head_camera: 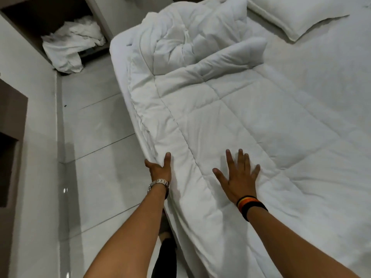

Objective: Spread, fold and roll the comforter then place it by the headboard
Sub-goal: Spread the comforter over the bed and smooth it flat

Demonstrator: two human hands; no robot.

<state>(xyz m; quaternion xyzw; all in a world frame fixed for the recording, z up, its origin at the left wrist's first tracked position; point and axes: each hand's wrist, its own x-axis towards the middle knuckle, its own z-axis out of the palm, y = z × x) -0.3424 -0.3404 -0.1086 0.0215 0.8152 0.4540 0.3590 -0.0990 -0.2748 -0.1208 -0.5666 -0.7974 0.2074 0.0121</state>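
A white quilted comforter [230, 109] lies along the left side of the bed [331, 97], flat near me and bunched into a heap [190, 37] at the far end. My left hand [159, 169], with a metal watch on the wrist, grips the comforter's hanging left edge, thumb on top and fingers hidden underneath. My right hand [239, 177], with dark bands on the wrist, lies flat on top of the comforter with its fingers spread, holding nothing.
A white pillow [295, 15] rests at the top right of the bed. Crumpled white linen [70, 47] sits in a dark niche beyond the bed's far corner. Glossy white floor tiles [96, 137] run along the bed's left side beside a wall.
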